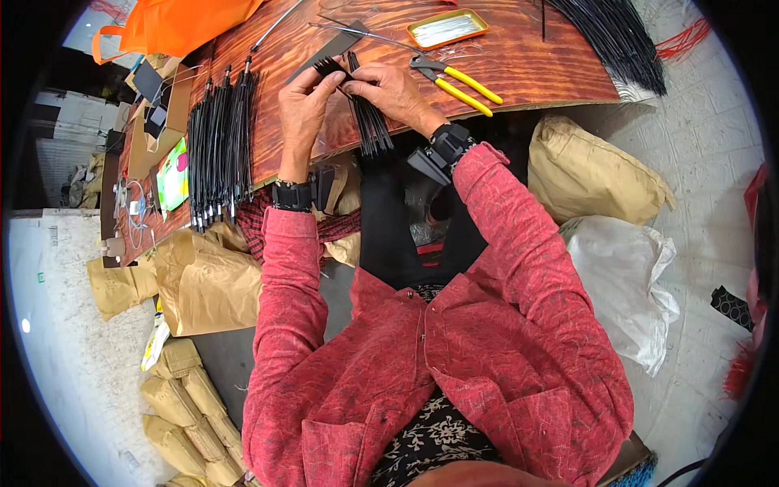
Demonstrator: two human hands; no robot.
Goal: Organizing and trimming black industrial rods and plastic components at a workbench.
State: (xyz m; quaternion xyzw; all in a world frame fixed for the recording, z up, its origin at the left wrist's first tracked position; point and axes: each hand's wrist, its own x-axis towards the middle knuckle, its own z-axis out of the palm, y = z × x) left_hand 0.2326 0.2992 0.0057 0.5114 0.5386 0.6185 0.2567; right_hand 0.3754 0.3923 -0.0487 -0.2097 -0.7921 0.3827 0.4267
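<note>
A bundle of thin black cables [371, 128] is held between my two hands over the table's near edge, its lower ends hanging down just past the edge. My left hand [307, 104] pinches the upper part, where short black tips fan out. Thumb and fingers of my right hand [393, 91] close on the same bundle from the right. The fingers hide how the pieces are joined. Cutting pliers [456, 84] with yellow handles lie right of my right hand. Behind my hands lies a dark flat strip [326, 53].
Other black cable bundles [221, 146] hang over the table [519, 61] edge at left. A yellow tray [411, 40] holds thin silvery pieces. Black strands [613, 36] lie far right. An orange bag [178, 28], cardboard box [162, 122], paper sack [588, 170] and white plastic bag [621, 276] surround me.
</note>
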